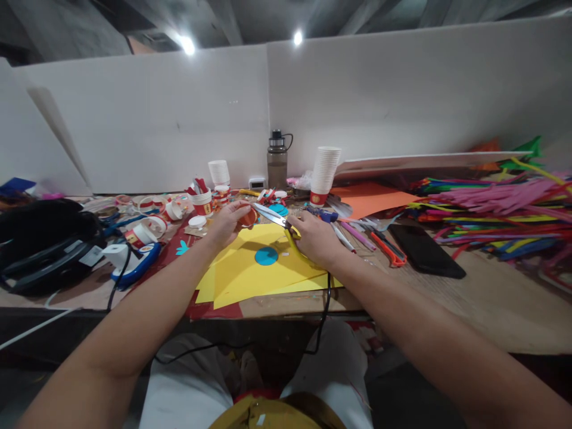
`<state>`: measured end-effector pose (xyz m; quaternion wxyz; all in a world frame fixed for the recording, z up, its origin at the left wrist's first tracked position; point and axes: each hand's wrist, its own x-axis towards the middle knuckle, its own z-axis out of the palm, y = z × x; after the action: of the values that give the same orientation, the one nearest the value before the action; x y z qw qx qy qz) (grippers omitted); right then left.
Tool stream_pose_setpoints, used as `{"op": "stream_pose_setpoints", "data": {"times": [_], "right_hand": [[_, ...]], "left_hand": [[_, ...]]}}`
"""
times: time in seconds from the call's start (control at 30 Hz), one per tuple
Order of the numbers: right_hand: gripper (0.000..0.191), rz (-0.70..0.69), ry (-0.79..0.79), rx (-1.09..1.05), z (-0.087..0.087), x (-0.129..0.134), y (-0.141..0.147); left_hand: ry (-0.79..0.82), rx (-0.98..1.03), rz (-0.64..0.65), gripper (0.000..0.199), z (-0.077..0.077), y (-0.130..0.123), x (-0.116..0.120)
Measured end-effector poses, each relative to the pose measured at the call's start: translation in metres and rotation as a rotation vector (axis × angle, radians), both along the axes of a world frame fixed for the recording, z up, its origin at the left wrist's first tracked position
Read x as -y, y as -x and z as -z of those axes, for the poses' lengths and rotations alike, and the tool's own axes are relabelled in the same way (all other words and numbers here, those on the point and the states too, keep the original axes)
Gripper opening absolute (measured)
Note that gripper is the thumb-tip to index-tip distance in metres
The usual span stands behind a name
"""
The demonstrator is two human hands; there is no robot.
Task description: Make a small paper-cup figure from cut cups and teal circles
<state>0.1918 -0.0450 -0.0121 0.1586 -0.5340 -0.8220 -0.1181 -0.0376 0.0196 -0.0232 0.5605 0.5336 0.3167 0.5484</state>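
Note:
My right hand (314, 239) grips a pair of scissors (273, 216) with yellow handles, the blades pointing left toward my other hand. Pinched in my left hand (229, 224) is a small orange-red piece (248, 218), perhaps paper; its exact shape is partly covered by the fingers. The blade tips lie close beside this piece, and I cannot tell whether they touch it. Below both hands, yellow paper sheets (250, 280) lie on the table with a blue paper circle (266, 256) on top. More blue circles (279, 210) are stacked just behind the scissors.
Paper cups (326, 170) and a bottle (277, 164) stand at the back. On the right are a phone (426, 250), an orange cutter (388, 249) and many pipe cleaners (500, 202). A power strip (140, 262) and black bag (44, 244) sit left. A black cable (326, 310) hangs over the front edge.

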Motion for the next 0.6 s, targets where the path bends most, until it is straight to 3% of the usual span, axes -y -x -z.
{"op": "stream_pose_setpoints", "data": {"times": [0.6], "right_hand": [[0.041,-0.012,-0.016,0.009,0.0010,-0.0009,-0.0009]], "left_hand": [[-0.010,0.026,0.025,0.020,0.0042,0.0000,-0.0036]]}}
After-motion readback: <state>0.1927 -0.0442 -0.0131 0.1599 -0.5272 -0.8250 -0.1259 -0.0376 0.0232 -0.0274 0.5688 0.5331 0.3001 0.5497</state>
